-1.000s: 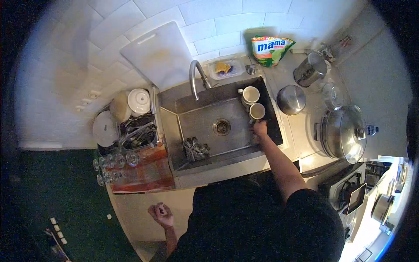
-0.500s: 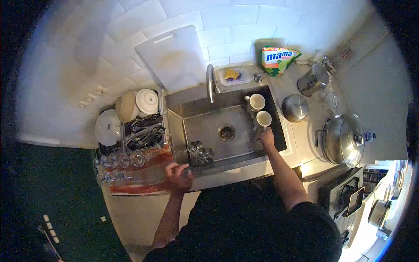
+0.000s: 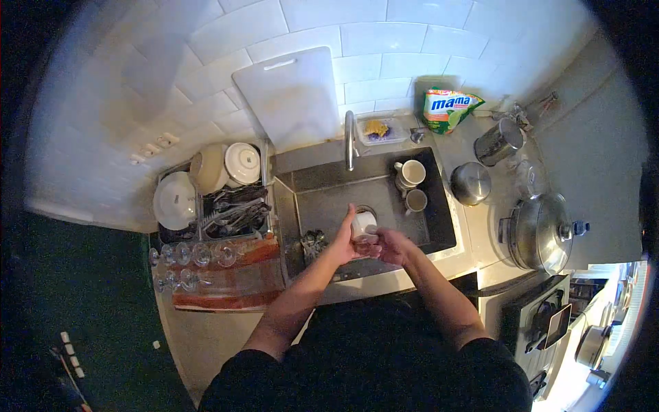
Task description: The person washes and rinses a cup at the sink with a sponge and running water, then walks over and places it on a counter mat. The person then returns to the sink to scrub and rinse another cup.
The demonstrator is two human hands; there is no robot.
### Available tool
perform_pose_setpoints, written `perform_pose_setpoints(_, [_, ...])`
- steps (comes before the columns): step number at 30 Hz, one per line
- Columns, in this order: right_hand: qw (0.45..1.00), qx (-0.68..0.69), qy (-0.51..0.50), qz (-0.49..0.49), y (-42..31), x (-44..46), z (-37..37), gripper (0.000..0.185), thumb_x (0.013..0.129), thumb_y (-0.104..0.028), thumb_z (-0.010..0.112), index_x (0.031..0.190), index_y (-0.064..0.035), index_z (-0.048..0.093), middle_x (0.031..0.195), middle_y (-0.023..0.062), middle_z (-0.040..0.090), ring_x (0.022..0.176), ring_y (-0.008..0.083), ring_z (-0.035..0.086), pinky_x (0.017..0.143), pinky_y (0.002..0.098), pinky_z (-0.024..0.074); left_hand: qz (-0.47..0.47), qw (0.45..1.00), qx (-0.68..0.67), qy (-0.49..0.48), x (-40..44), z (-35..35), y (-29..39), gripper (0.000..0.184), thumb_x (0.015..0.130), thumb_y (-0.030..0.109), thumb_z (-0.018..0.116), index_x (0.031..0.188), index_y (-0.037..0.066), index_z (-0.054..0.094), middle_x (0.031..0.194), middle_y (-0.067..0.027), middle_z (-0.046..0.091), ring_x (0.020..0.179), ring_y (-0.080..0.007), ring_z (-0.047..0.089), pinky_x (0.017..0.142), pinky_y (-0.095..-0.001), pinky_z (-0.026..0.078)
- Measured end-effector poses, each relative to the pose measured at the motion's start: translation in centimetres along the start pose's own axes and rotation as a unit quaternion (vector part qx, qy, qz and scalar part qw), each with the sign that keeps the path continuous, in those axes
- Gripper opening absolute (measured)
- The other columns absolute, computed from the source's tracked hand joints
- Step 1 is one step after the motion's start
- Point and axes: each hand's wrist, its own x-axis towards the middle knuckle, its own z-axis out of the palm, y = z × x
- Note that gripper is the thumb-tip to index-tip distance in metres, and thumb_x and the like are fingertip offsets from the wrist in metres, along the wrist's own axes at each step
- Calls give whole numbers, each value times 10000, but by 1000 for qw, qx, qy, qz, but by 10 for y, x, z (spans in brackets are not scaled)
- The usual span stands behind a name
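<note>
Over the sink (image 3: 322, 206) I hold a white mug (image 3: 363, 224) between both hands. My left hand (image 3: 345, 242) is closed around its left side, thumb up along the wall and fingers underneath. On the other side, my right hand (image 3: 397, 248) closes on the mug near its lower right; some of its fingers are hidden. Further right in the sink stand another white mug (image 3: 412, 172), apparently on top of a second one, and a greyish cup (image 3: 416, 200). A cluster of shiny metal utensils (image 3: 314, 244) lies in the sink's left front corner.
The faucet (image 3: 350, 141) rises behind the sink. At left are a dish rack with plates (image 3: 176, 200) and cutlery (image 3: 237, 211), and upturned wine glasses (image 3: 201, 254) on a striped cloth (image 3: 240, 292). A steel pot (image 3: 471, 182) and a large lidded pot (image 3: 542, 233) stand right.
My right hand has brought a mug from the sink's right side to the middle. My left hand has come over from the front left edge and taken hold of it too.
</note>
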Motion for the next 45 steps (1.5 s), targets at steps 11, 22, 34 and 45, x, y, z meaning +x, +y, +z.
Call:
perform_pose_setpoints(11, [844,-506,160,-82,-62,73,-38,488,1099,-435,449,1018,6,642,892,137,712,685,241,694,595,357,563,284,954,-26,89,55,-71,20,588,940,614,607,1299,150,563,1173,-69,658,1036,-267,668,925,-440,541])
perform_pose_setpoints(22, [771,-390,310,-398,-163,183,-2,347,1068,-283,450,1165,12,604,1117,168,670,673,244,696,613,392,570,309,950,-48,29,58,-40,56,602,922,605,634,1304,146,557,1197,-72,653,1043,-284,675,899,-429,545])
perform_pose_setpoints(34, [573,-494,261,-599,-69,91,73,345,1044,-303,548,1138,18,632,977,269,688,935,482,659,851,547,504,278,958,-58,25,92,-16,77,580,955,688,527,1214,180,634,1101,-32,679,980,-189,667,742,-342,530])
perform_pose_setpoints(45, [640,-453,343,-518,-61,89,83,289,1085,-261,496,1026,-2,610,839,305,643,826,540,626,677,548,493,610,656,387,217,74,8,87,498,1027,531,542,1141,60,661,1063,-99,671,997,-207,655,866,-392,512])
